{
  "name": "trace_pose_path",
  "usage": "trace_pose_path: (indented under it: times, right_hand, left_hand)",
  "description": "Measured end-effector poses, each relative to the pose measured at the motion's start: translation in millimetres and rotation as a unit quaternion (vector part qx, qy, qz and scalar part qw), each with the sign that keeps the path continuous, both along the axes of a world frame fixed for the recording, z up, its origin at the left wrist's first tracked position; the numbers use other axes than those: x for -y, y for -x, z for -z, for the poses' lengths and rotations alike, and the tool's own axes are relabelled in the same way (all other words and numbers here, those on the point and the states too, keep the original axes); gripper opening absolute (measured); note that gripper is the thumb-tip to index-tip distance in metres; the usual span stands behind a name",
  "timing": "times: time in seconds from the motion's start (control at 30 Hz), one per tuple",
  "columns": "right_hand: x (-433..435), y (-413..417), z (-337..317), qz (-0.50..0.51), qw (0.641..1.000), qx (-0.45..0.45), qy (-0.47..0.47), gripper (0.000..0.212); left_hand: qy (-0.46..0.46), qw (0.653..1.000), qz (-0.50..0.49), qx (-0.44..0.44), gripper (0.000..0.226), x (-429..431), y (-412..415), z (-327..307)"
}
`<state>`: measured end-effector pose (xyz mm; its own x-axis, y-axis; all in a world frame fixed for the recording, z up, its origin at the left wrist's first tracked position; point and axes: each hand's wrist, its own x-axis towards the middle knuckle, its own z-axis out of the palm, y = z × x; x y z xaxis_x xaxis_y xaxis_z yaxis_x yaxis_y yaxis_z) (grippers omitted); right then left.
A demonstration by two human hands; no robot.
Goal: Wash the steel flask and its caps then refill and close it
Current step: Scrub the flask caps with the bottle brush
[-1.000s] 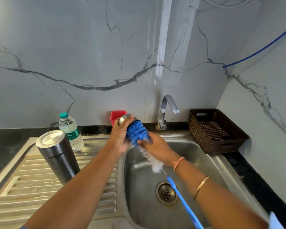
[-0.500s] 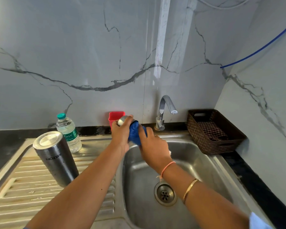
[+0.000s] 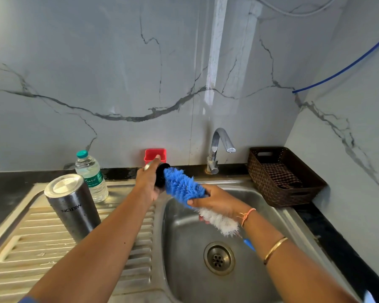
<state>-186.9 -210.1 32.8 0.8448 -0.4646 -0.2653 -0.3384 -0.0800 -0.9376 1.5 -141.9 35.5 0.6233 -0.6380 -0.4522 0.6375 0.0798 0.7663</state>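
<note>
The left hand [image 3: 148, 182] grips a round steel cap with a black inside [image 3: 161, 174]. The right hand [image 3: 214, 201] clasps a blue-and-white bristle bottle brush [image 3: 182, 185], its blue tip at the cap's mouth.

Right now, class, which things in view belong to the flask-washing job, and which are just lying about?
Job: steel flask, cap in left hand, bottle brush in right hand, sink, tap; possibly water bottle (refill).
Lying about: red container, brown basket with checked cloth.

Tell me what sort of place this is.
Probably a home kitchen: a steel sink with a ribbed drainboard, a tap at a marble-look wall, and a bottle brush at a flask cap.
</note>
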Motion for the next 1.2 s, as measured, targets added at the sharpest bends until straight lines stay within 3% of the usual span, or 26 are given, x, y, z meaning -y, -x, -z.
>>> trace_pose_path:
  times: [0.17, 0.23, 0.3, 0.47, 0.67, 0.73, 0.87, 0.93, 1.03, 1.2]
  right_hand:
    - [9, 7, 14, 0.077, 0.977, -0.057, 0.191, 0.026]
    - [12, 6, 22, 0.109, 0.969, -0.063, 0.214, 0.03]
    - [13, 7, 27, 0.121, 0.964, -0.066, 0.229, 0.044]
    - [4, 10, 22, 0.093, 0.945, -0.033, 0.313, 0.083]
    - [-19, 1, 11, 0.045, 0.844, -0.13, 0.518, 0.082]
    - [-21, -6, 0, 0.063, 0.836, -0.124, 0.531, 0.067]
    - [-11, -16, -23, 0.116, 0.903, -0.105, 0.4, 0.044]
    - [-5, -16, -30, 0.107, 0.896, -0.125, 0.412, 0.042]
    - [-11, -11, -31, 0.1, 0.889, -0.116, 0.431, 0.044]
    - [-32, -8, -20, 0.062, 0.846, -0.106, 0.519, 0.056]
  left_hand:
    - [0.009, 0.995, 0.096, -0.02, 0.032, -10, 3, 3]
    - [-0.005, 0.992, 0.122, -0.013, 0.036, -10, 10, 7]
    - [-0.032, 0.994, 0.104, -0.012, 0.042, -7, 14, 13]
    - [-0.067, 0.995, 0.074, 0.003, 0.009, 3, 17, 17]
    - [-0.111, 0.988, 0.092, 0.052, 0.032, 7, 23, 24]
    - [-0.109, 0.984, 0.123, 0.073, 0.036, 6, 26, 21]
    - [-0.123, 0.941, 0.22, 0.224, 0.023, -4, 31, 10]
    - [-0.122, 0.916, 0.257, 0.282, 0.023, -6, 34, 11]
    - [-0.141, 0.932, 0.206, 0.264, 0.027, -4, 35, 14]
    - [-0.158, 0.959, 0.158, 0.173, 0.032, -4, 36, 24]
